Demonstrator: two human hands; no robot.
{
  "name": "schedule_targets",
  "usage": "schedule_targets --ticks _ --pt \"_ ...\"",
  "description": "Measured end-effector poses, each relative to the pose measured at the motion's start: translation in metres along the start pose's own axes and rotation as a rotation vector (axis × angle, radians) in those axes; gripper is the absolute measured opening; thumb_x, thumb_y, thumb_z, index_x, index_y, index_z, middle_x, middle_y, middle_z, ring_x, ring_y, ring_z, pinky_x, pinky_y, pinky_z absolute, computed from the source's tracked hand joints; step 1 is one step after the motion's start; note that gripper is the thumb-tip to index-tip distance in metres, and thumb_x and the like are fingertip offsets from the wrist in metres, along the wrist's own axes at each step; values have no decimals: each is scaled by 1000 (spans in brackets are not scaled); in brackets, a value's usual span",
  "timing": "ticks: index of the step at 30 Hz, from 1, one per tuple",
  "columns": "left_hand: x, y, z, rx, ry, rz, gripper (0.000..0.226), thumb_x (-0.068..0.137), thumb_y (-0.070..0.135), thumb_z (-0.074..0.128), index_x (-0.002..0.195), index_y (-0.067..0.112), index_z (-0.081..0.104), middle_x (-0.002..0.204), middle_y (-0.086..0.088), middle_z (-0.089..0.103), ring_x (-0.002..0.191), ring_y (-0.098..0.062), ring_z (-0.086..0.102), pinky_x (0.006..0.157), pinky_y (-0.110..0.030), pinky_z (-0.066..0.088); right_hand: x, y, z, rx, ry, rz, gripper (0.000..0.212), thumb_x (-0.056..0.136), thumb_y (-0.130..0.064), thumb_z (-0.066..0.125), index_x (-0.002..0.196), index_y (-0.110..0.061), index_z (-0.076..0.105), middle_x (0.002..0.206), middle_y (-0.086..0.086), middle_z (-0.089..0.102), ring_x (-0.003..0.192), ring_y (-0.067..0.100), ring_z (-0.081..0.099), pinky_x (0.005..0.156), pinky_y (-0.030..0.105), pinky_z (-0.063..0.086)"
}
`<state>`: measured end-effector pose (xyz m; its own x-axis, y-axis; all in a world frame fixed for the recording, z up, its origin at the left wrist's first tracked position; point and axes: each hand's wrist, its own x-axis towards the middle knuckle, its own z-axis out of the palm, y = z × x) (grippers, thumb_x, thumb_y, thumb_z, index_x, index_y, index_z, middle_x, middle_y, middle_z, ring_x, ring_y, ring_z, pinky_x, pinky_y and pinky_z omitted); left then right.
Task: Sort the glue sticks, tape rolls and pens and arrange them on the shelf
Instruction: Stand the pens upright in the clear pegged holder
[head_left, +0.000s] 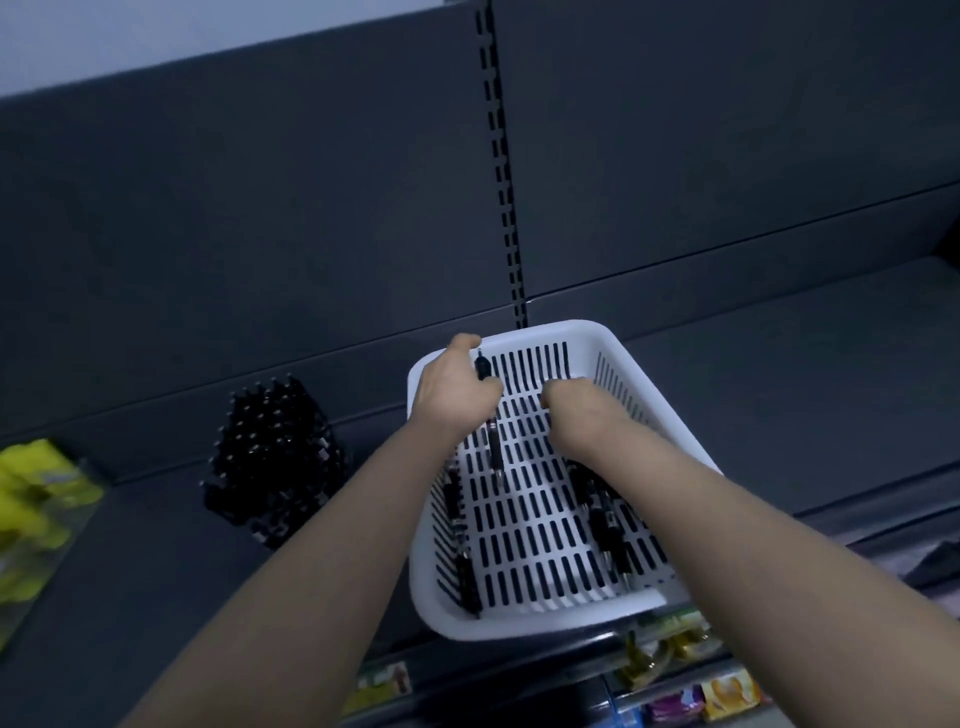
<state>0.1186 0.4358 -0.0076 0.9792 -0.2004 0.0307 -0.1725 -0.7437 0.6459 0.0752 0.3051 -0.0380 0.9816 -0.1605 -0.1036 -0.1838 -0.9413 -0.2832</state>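
A white slotted basket (550, 621) stands on the dark grey shelf (779, 395). My left hand (454, 387) is over the basket's far left corner and grips a black pen (493, 441), which points down into the basket. My right hand (579, 410) reaches into the basket's far right part with its fingers bent down and hidden from me, so whether it holds anything does not show. Several black pens lie along the basket's left wall (460, 530) and right side (605, 519). A stacked pile of black pens (275, 457) sits on the shelf to the left of the basket.
Blurred yellow packets (36, 499) lie at the shelf's far left. The shelf's back panel with a slotted upright (501, 171) rises behind the basket. Coloured packets (691, 691) fill the lower shelf below the front edge.
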Motion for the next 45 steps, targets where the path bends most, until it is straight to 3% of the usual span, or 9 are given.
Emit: schedule_targets --ticks 3,8,15,18,22,26,31,39,45 --pt "-21 -1 -24 -64 30 44 49 84 11 54 131 24 47 82 -7 65 79 -19 64 76 -38 55 6 -7 6 -96 -59 60 28 89 -4 52 117 -6 54 119 12 59 109 29 58 86 35 48" --pt "-43 -20 -69 -190 190 96 34 82 13 58 112 27 50 79 6 58 77 -15 63 75 -35 54 3 -31 -5 87 47 90 39 80 -13 61 118 -13 49 106 8 63 95 27 60 72 32 47" --pt "-75 -67 -140 -135 410 166 22 90 19 57 110 27 53 72 12 53 58 3 50 66 -16 42 -47 -119 -42 445 419 -220 44 80 -18 53 123 -28 45 79 -2 67 81 22 59 69 30 40" --pt "-90 -90 -159 -29 399 194 21 93 21 56 113 27 51 76 12 55 68 -1 54 69 -23 47 -62 -155 -38 507 453 -309 39 84 -20 53 121 -29 46 77 -5 62 74 19 57 67 30 39" --pt "-98 -119 -164 118 376 229 20 94 22 55 113 25 50 80 12 58 85 -12 57 72 -36 50 -70 -184 -13 526 448 -352 28 89 -25 56 115 -27 47 75 -6 60 73 17 58 68 33 47" --pt "-100 -137 -153 192 342 243 21 94 24 56 114 25 51 90 11 57 97 -9 48 74 -25 40 -71 -190 10 506 438 -354 24 90 -23 54 113 -24 45 81 -2 66 74 22 62 70 37 50" --pt "-101 -148 -142 274 385 323 19 88 27 65 107 25 63 98 11 63 106 -13 47 87 -31 43 -76 -186 19 537 440 -348 22 89 -18 59 108 -24 50 92 -13 60 77 6 58 70 21 40" --pt "-104 -154 -141 418 439 259 18 84 35 69 100 28 67 102 12 53 110 -15 39 85 -27 30 -80 -183 26 548 444 -358 23 87 -19 63 105 -28 53 84 -14 60 73 2 59 68 19 42" --pt "-106 -156 -143 294 400 248 28 85 35 69 113 32 66 104 13 53 108 -13 41 86 -28 34 -77 -192 30 600 412 -415 24 86 -17 65 103 -28 53 82 -16 59 74 0 60 70 18 46"
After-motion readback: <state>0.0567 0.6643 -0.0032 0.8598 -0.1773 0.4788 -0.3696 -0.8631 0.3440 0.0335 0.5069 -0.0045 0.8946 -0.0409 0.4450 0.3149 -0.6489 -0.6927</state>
